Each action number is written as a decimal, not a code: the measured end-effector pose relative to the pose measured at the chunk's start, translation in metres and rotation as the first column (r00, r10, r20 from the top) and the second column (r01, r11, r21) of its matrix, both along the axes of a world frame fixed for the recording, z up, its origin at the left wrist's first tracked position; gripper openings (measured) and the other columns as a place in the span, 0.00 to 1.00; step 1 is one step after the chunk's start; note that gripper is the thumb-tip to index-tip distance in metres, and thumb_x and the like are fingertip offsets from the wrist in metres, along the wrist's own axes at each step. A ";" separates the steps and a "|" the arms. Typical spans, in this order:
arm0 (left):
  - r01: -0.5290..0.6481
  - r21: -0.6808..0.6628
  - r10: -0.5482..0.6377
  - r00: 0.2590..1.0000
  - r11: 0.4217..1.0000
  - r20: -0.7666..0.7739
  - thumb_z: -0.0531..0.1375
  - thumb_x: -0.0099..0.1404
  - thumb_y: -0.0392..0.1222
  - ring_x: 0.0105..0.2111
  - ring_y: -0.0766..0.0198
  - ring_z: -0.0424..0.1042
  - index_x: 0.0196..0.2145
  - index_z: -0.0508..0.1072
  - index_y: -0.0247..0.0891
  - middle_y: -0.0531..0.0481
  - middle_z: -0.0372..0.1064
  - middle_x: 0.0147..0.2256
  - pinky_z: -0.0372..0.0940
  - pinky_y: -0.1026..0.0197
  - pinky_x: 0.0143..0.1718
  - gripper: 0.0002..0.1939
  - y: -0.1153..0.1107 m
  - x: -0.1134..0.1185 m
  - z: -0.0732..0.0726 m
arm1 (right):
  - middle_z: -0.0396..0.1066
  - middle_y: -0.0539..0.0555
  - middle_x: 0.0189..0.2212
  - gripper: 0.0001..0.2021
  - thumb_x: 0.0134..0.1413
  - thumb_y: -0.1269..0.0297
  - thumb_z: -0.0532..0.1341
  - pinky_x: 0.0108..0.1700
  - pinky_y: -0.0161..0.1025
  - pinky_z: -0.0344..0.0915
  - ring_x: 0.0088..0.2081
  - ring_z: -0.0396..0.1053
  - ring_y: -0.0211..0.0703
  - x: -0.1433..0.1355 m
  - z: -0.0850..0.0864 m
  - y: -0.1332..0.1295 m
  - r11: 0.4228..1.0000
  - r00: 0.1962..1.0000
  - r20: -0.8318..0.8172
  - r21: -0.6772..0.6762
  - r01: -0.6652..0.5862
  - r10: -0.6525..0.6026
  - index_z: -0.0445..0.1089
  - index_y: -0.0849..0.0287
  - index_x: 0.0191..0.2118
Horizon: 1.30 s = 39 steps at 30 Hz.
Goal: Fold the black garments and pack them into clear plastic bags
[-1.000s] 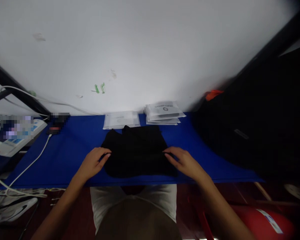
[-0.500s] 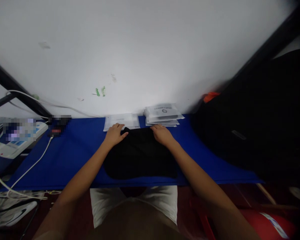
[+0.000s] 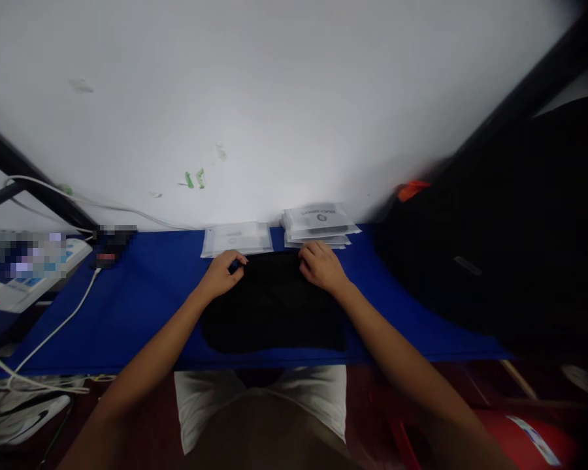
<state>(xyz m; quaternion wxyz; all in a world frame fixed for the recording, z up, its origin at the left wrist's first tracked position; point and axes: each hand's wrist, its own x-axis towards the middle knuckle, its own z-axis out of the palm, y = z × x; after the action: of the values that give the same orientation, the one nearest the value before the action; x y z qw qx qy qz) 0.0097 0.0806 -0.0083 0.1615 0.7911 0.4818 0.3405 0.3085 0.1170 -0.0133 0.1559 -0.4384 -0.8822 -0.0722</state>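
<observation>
The black cloth (image 3: 274, 307) lies flat on the blue table (image 3: 142, 300), in front of the person. The left hand (image 3: 223, 274) pinches its far left corner between thumb and index finger. The right hand (image 3: 321, 264) rests at the far right corner, fingers curled inward; whether they grip the cloth, I cannot tell.

Just beyond lie white bags (image 3: 236, 239) with a faint round mark and, to their right, a bag stack (image 3: 321, 220). Its top bag carries 1 line of dark letters and 1 round logo, the letters too blurred to read. At lower left, a pale shoe (image 3: 29, 421) shows 1 dark swoosh. The label (image 3: 534, 440) on the red thing (image 3: 500, 424) at lower right is illegible.
</observation>
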 end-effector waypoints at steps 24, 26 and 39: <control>-0.185 0.024 0.186 0.982 0.982 -0.042 0.56 0.58 0.35 0.48 0.56 0.70 0.30 0.69 0.41 0.46 0.73 0.45 0.63 0.49 0.54 0.04 -0.015 -0.057 -0.007 | 0.73 0.56 0.35 0.05 0.64 0.65 0.54 0.43 0.47 0.65 0.39 0.69 0.49 0.014 -0.022 -0.079 0.991 0.899 -0.435 -0.087 -0.105 0.057 0.66 0.55 0.40; -0.032 -0.019 0.032 0.999 0.999 0.002 0.54 0.58 0.35 0.46 0.57 0.71 0.28 0.68 0.41 0.47 0.74 0.42 0.64 0.50 0.52 0.05 -0.034 -0.059 0.001 | 0.73 0.56 0.36 0.05 0.64 0.65 0.54 0.43 0.48 0.65 0.40 0.69 0.49 0.015 -0.024 -0.080 0.990 0.889 -0.455 -0.097 -0.100 0.045 0.66 0.55 0.40; -0.237 -0.055 0.219 0.949 0.970 -0.225 0.64 0.59 0.52 0.51 0.47 0.66 0.49 0.70 0.41 0.42 0.68 0.49 0.62 0.42 0.54 0.23 -0.064 -0.083 -0.034 | 0.73 0.54 0.33 0.06 0.64 0.63 0.54 0.41 0.47 0.67 0.36 0.71 0.47 0.019 -0.030 -0.080 0.993 0.834 -0.550 -0.118 -0.020 -0.048 0.67 0.53 0.38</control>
<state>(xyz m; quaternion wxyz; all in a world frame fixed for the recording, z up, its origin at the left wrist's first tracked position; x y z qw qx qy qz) -0.0733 0.0161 -0.0423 0.0996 0.7554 0.5982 0.2484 0.3279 0.0372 -0.0433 0.3766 -0.4556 -0.7993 0.1086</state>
